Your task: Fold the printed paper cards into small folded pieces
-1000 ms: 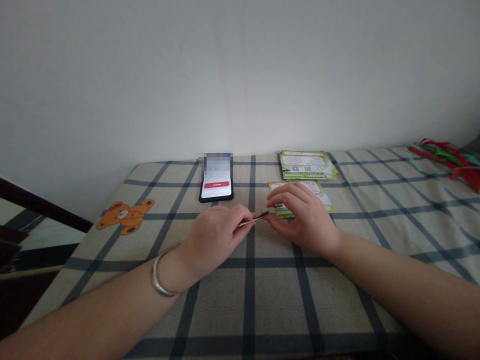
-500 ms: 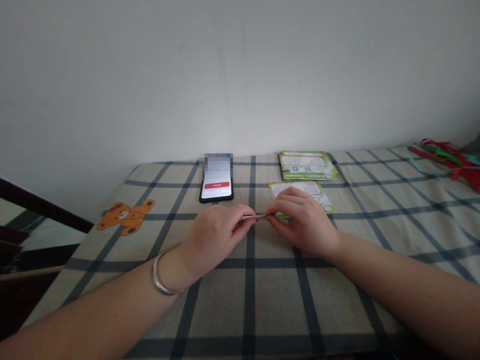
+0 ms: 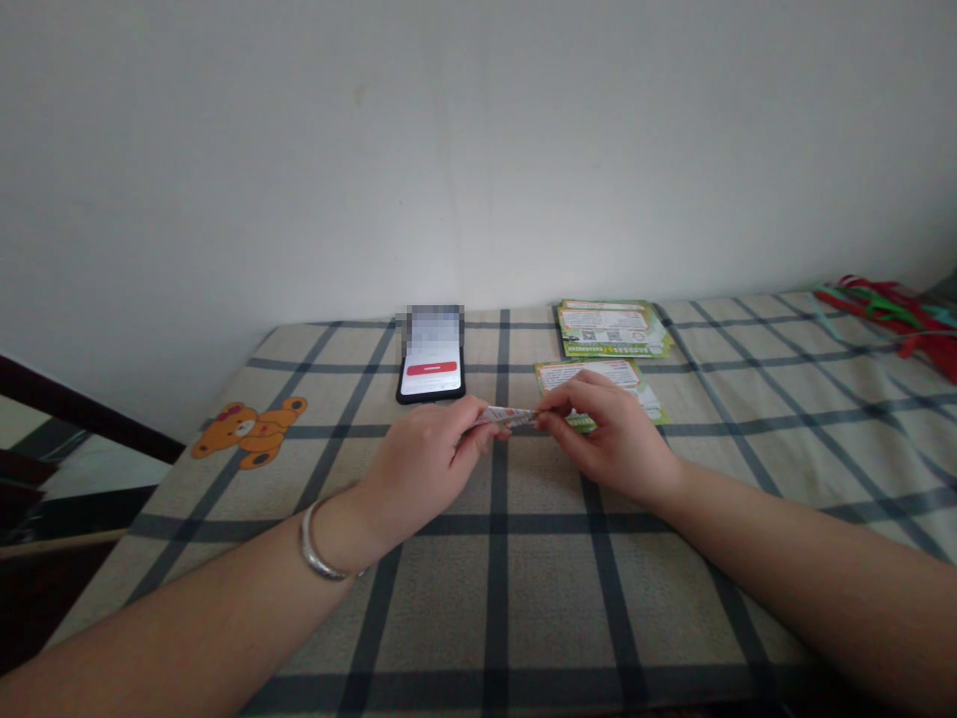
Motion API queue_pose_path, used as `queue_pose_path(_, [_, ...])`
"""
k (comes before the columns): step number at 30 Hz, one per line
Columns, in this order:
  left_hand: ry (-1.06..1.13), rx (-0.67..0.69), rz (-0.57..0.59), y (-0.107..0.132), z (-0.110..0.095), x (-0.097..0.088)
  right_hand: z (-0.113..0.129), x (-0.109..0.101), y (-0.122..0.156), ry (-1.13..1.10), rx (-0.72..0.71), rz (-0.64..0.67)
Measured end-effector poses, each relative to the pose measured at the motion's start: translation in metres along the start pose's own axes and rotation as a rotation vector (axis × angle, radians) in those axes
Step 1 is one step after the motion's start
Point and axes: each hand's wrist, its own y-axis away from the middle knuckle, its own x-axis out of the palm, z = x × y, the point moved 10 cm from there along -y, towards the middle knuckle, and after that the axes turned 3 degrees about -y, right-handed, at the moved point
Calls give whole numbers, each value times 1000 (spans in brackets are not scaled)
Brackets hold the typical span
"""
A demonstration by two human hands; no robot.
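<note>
Between my hands is a small piece of folded paper (image 3: 508,415), whitish with printed patches and narrowing toward its right end. My left hand (image 3: 430,454), with a silver bangle at the wrist, pinches its left part between thumb and fingers. At the right tip, my right hand (image 3: 609,429) is closed in a pinch on the same paper. Part of the paper is hidden by my left fingers. Just behind my right hand lies a green-edged printed leaflet (image 3: 549,375), partly covered by that hand.
A phone (image 3: 432,384) with a lit screen lies behind my left hand. A stack of leaflets (image 3: 613,329) sits near the wall (image 3: 478,160). A bear picture (image 3: 250,432) is at left, red and green strips (image 3: 889,309) at far right, all on the checked tablecloth (image 3: 553,598).
The folded paper has tilted, so its printed face shows instead of only a thin edge. My right hand has shifted slightly right, and more of the paper shows between my hands.
</note>
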Motion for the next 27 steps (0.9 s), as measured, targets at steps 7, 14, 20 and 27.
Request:
queue_pose_path(7, [81, 55, -14, -1, -8, 0, -4, 0, 0, -61, 29, -11])
queue_pose_path(14, [20, 184, -102, 1, -17, -7, 6, 10, 1, -49, -26, 74])
queue_pose_path(20, [-26, 260, -78, 5, -24, -5, 12, 19, 1, 16, -120, 143])
queue_pose_path(27, [-108, 333, -118, 7, -31, -7, 15, 21, 0, -85, -124, 199])
